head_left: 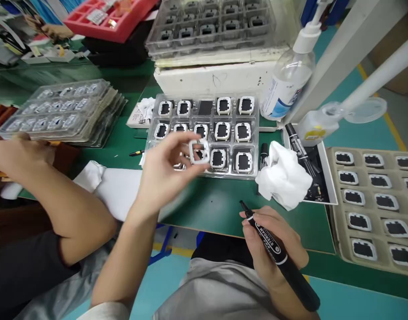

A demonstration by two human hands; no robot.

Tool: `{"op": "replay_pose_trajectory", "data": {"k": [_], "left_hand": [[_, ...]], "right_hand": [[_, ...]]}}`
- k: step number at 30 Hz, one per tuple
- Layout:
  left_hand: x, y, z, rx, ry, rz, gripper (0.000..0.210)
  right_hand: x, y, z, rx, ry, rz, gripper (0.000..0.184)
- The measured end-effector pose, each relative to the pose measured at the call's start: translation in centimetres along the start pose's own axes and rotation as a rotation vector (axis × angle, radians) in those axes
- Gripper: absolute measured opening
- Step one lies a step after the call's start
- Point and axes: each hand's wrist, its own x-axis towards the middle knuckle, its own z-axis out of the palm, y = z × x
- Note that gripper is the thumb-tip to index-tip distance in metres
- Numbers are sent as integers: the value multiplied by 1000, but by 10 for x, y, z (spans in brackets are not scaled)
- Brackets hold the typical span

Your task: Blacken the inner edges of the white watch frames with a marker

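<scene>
My left hand (pixel 164 171) pinches a small white square frame (pixel 204 153) by its edges, held up over the near-left part of a clear plastic tray (pixel 230 174). That tray carries rows of similar white frames with dark centres; one compartment in its back row shows only a dark bottom. In my right hand (pixel 273 244) is a black marker pen (pixel 268 242), uncapped, its dark tip pointing up and left above the green table. A crumpled white tissue (pixel 283 175) lies just beyond the right hand, with another black marker (pixel 263 153) beside it.
On the right, a beige tray (pixel 366 191) holds more frames, near a white box (pixel 329 182) of markers. A pump bottle (pixel 287 80) and stacked trays (pixel 210 31) stand behind. At left are another tray stack (pixel 64 111) and a co-worker's arm (pixel 67 200).
</scene>
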Motion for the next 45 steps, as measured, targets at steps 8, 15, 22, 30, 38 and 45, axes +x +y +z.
{"op": "replay_pose_trajectory", "data": {"k": [8, 15, 22, 30, 38, 45], "left_hand": [[161, -64, -4, 288, 18, 113, 55], [191, -78, -8, 337, -121, -18, 71], [173, -39, -4, 442, -116, -25, 65], [180, -12, 38, 426, -298, 100, 40], [208, -7, 44, 397, -240, -104, 28], [223, -21, 47, 447, -303, -155, 42]], "right_hand": [[-3, 0, -2, 74, -22, 1, 36], [-1, -6, -4, 56, -43, 70, 37], [-3, -7, -2, 58, -8, 87, 38], [-5, -4, 0, 60, 1, 69, 38], [-4, -5, 1, 55, 6, 64, 34], [-3, -3, 2, 38, 25, 52, 33]]}}
